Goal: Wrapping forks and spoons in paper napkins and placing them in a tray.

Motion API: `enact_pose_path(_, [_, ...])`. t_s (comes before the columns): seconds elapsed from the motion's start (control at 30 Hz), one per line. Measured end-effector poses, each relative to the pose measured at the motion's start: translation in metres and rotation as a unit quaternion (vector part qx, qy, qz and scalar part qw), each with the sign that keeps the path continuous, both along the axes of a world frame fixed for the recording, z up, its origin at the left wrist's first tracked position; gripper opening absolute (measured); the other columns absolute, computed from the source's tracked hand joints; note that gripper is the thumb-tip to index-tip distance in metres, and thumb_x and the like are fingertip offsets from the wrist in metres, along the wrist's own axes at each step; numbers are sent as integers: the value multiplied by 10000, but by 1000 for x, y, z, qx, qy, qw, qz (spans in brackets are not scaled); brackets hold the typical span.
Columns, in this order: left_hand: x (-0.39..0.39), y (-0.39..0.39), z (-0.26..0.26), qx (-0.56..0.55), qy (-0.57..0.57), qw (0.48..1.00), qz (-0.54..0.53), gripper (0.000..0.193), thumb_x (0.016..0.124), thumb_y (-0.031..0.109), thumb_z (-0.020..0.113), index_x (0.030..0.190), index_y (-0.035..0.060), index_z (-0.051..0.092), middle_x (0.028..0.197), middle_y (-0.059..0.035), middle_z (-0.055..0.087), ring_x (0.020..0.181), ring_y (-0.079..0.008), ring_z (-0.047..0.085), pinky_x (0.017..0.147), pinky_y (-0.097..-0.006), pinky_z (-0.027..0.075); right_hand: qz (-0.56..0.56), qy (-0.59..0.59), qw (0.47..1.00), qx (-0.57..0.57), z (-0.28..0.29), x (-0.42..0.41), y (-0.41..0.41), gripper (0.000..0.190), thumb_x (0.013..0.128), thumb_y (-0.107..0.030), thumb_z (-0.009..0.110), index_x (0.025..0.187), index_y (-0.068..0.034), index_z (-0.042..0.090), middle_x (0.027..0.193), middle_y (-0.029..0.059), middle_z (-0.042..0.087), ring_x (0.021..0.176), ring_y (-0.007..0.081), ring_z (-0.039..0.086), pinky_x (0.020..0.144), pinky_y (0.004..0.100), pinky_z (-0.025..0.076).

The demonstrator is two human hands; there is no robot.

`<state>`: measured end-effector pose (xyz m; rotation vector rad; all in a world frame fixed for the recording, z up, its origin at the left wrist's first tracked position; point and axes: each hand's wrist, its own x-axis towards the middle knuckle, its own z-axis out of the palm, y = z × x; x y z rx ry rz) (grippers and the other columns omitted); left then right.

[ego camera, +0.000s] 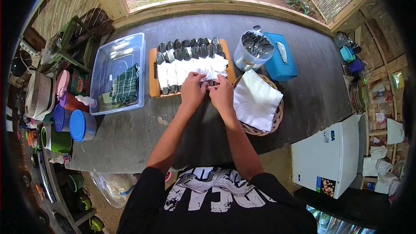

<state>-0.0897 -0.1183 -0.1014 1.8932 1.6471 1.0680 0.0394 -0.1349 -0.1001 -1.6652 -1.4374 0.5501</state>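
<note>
A wooden tray (153, 73) holds rows of forks and spoons (195, 51) wrapped in white paper napkins (182, 67). At the tray's near right part, my left hand (193, 89) and my right hand (221, 93) meet over the front row, fingertips on a wrapped cutlery bundle; their exact grip is partly hidden. Right of my right hand, folded white napkins (256, 99) lie in a round wicker basket (278, 122). Behind the basket, a clear plastic tub (244, 59) is full of loose spoons and forks (258, 45). Beside it stands a blue tissue box (286, 65).
A clear plastic bin (139, 71) with a green checked cloth (125, 84) sits left of the tray. Lidded plastic containers (79, 125) and a green container (60, 139) stand at the left table edge. A white chest freezer (325, 156) is at the lower right.
</note>
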Motion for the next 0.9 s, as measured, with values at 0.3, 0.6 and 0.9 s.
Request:
enact_pose_path(0.3, [-3, -8, -6, 30, 29, 999, 1, 319, 790, 174, 798, 1098, 106, 748, 1061, -123, 631, 972, -332, 642, 828, -450, 504, 46, 41, 998, -27, 4, -1, 0, 356, 785, 77, 714, 1129, 52, 627, 1027, 185, 722, 904, 269, 745, 817, 350, 589])
enact_pose_path(0.6, [6, -17, -1, 69, 62, 995, 21, 283, 815, 164, 779, 1092, 115, 743, 1042, -111, 616, 962, -320, 625, 800, -447, 486, 60, 133, 988, 42, 17, 0, -26, 262, 868, 62, 638, 1130, 59, 645, 1036, 192, 716, 945, 285, 731, 825, 361, 577])
enact_pose_path(0.9, [50, -41, 29, 59, -61, 994, -66, 222, 849, 138, 756, 1064, 87, 730, 1053, -122, 642, 942, -336, 638, 812, -437, 508, 5, 129, 990, 61, 55, 68, -74, 130, 950, -43, 669, 1058, 11, 718, 989, 109, 747, 861, 168, 716, 745, 303, 570])
